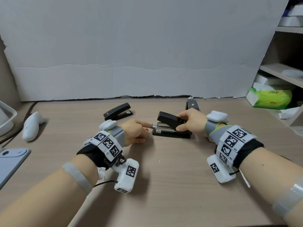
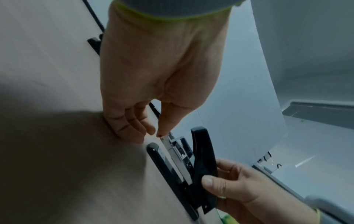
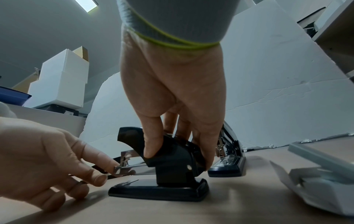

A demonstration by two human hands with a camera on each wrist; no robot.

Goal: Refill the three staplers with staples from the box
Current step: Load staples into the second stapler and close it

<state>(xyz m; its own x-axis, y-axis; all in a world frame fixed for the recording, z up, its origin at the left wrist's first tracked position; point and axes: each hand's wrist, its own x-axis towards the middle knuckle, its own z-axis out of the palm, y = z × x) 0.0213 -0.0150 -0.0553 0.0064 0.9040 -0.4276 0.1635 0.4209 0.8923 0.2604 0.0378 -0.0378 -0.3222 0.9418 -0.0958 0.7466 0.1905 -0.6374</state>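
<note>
A black stapler (image 1: 168, 119) stands mid-table with its top cover raised. My right hand (image 1: 190, 122) grips the rear of that cover (image 3: 172, 160) between thumb and fingers. The metal staple tray (image 3: 124, 166) sticks out of the front. My left hand (image 1: 136, 131) touches the tray's tip (image 2: 165, 141) with a straight index finger, the other fingers loosely curled by the table. A second black stapler (image 1: 118, 111) lies closed at the back left. The third (image 1: 192, 104) stands behind my right hand. A small white box (image 3: 316, 180) with an open flap lies right of my right hand; its contents are hidden.
A white board (image 1: 131, 46) walls off the table's back. A white controller (image 1: 32, 126), a phone (image 1: 11, 163) and a white tray (image 1: 6, 118) lie at the left. Shelves (image 1: 282, 72) with a green tissue pack (image 1: 270, 98) stand at the right.
</note>
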